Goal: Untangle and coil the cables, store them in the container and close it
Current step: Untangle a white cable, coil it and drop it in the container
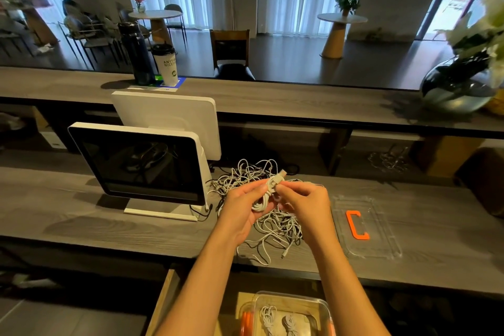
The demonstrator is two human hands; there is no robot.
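A tangle of white cables (275,226) lies on the grey counter under my hands. My left hand (244,206) grips a small coil of white cable (260,203) above the heap. My right hand (302,199) pinches that cable's end near its USB plug (281,175). The clear container (324,308) sits low in front of me with two coiled white cables (281,320) inside. Its clear lid (381,234) with an orange handle (356,225) lies flat on the counter to the right.
A point-of-sale monitor (141,163) stands on the counter left of the cables. On the raised ledge behind are a dark bottle (136,53), a paper cup (165,63) and a glass vase (458,87) at far right.
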